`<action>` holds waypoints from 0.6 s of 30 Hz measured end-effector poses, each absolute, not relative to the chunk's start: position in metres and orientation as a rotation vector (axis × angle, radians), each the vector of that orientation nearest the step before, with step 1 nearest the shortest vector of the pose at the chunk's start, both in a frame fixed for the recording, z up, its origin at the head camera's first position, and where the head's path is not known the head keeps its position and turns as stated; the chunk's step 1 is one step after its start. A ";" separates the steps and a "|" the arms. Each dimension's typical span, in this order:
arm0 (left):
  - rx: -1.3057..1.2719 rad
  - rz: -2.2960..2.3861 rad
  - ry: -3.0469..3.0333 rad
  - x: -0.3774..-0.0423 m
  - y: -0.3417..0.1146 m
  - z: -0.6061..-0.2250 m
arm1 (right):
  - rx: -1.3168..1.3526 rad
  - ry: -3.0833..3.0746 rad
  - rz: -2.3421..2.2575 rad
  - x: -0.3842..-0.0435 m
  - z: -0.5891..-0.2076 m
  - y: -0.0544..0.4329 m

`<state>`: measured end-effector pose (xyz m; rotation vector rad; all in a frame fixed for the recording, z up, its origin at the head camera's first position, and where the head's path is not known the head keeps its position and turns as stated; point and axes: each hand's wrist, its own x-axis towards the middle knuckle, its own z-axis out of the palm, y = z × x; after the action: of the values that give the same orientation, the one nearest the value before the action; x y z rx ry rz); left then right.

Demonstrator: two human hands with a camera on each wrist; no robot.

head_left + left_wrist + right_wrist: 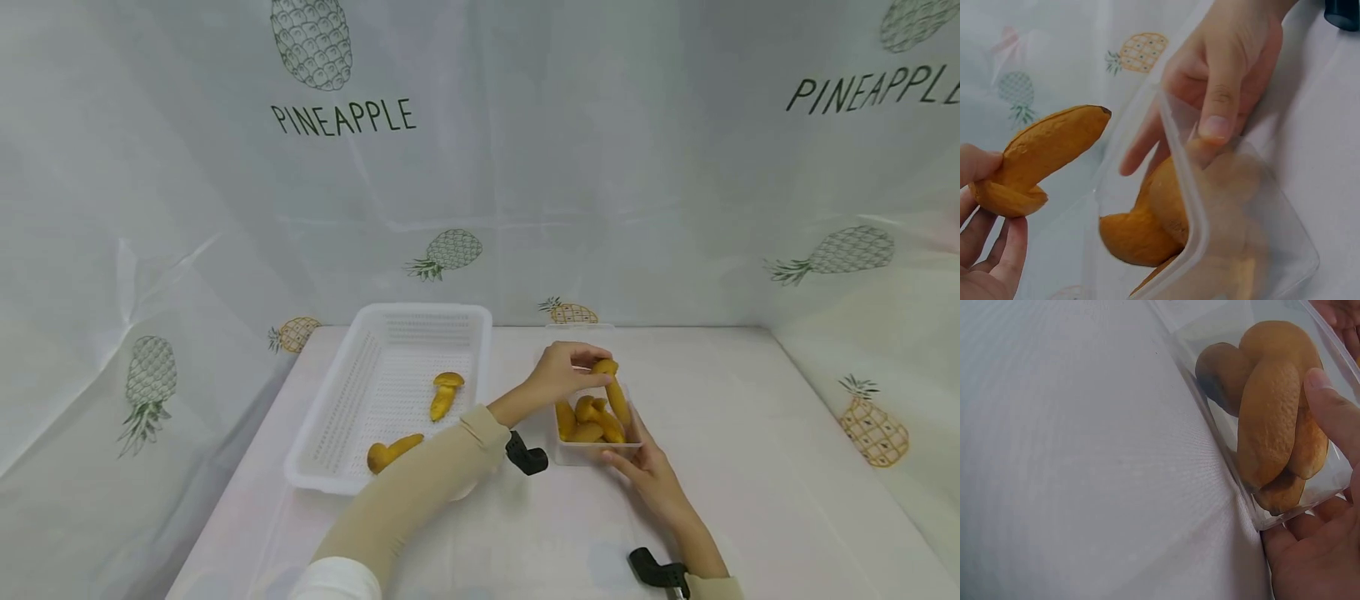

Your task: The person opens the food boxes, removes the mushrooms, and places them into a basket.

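Left hand point(561, 371) pinches a mushroom point(1054, 147) above the clear container point(576, 455); right hand point(654, 477) grips its near right corner. Tabletop point(517, 358) strip separates white basket point(397, 367), left.

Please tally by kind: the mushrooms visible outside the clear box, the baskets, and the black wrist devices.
Mushrooms outside the clear box: 3 (two in the basket, one in the left hand)
Baskets: 1
Black wrist devices: 2
Total: 6

Smooth transparent plastic noted for right box point(581, 456); perforated plastic for left basket point(408, 358); slightly rough surface observed on mushroom point(1054, 147).
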<state>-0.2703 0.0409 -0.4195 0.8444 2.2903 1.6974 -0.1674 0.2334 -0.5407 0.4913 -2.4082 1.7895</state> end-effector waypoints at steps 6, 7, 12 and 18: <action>0.848 1.707 2.310 -0.276 0.028 -0.410 | 0.508 -2.406 1.800 -0.167 -0.540 0.235; 0.848 1.705 2.314 -0.277 0.025 -0.409 | 0.511 -2.409 1.800 -0.167 -0.540 0.235; 0.835 1.718 2.312 -0.281 0.005 -0.401 | 0.513 -2.419 1.790 -0.168 -0.541 0.234; 0.811 1.774 2.295 -0.284 -0.025 -0.386 | 0.505 -2.421 1.757 -0.169 -0.542 0.234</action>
<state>-0.2836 -0.0246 -0.3864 0.8110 2.2952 1.7744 -0.1688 0.2337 -0.5419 0.5052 -2.4209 1.7570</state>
